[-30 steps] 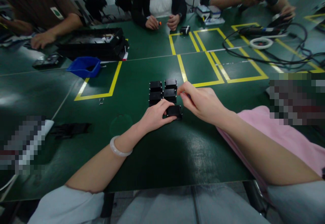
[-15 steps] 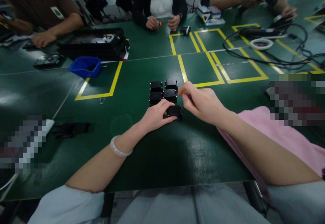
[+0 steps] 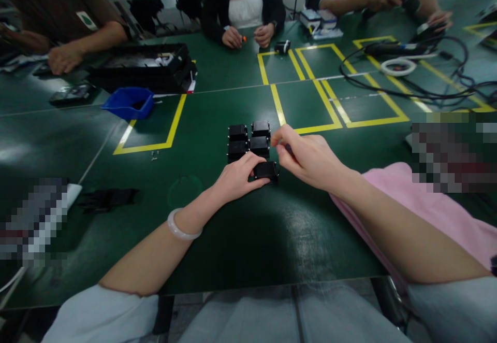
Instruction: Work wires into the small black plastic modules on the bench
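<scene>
Several small black boxes (image 3: 249, 138) stand in a tight block on the green table (image 3: 217, 239). A further black box (image 3: 266, 171) lies just in front of them. My left hand (image 3: 236, 179) rests on the table with its fingers curled against that near box, holding it. My right hand (image 3: 308, 157) hovers to the right of the block, thumb and forefinger pinched together above the near box. What the pinch holds is too small to make out.
A blue bin (image 3: 129, 101) and a long black tray (image 3: 143, 67) lie at the back left. Yellow tape outlines (image 3: 310, 99) mark the table. Cables and a white ring (image 3: 398, 66) lie at the back right. Three other people sit across the table. A pink cloth (image 3: 427, 213) lies under my right arm.
</scene>
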`<move>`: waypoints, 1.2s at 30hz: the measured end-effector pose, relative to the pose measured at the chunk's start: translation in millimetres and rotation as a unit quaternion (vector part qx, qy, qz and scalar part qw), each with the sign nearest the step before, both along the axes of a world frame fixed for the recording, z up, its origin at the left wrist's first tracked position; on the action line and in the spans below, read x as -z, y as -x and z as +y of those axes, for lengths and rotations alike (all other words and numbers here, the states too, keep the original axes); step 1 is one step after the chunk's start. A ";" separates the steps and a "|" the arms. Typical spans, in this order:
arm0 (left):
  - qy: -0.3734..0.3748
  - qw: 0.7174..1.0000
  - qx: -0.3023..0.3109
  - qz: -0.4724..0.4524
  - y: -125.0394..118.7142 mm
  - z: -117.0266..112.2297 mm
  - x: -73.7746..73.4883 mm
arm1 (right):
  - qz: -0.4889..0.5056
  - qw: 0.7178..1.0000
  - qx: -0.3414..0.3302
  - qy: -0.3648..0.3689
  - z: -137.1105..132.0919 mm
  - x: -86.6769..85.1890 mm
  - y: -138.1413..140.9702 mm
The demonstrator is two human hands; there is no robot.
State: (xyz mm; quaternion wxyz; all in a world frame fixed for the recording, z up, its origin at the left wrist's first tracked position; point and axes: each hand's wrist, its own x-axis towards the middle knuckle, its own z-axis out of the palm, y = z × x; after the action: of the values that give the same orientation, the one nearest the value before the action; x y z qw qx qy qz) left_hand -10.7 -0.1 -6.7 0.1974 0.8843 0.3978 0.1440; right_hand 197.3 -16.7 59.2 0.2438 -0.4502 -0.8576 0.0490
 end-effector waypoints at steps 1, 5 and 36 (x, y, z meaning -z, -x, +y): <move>-0.002 1.000 0.000 0.001 0.1 0.1 0.3 | 0.001 1.000 -0.004 0.004 0.0 -0.1 -0.2; -0.011 1.000 0.003 -0.001 1.3 1.1 3.2 | -0.007 1.000 -0.012 0.017 0.1 -0.4 -1.1; -0.004 1.000 0.004 -0.009 1.3 0.9 1.1 | -0.042 0.999 0.027 -0.002 0.2 -3.8 -2.5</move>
State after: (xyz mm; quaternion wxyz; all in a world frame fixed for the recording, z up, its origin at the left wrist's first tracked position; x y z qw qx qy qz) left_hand -11.9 0.8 -7.8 0.1980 0.8852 0.3921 0.1531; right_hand 199.9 -16.5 63.1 0.2096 -0.4746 -0.8546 0.0214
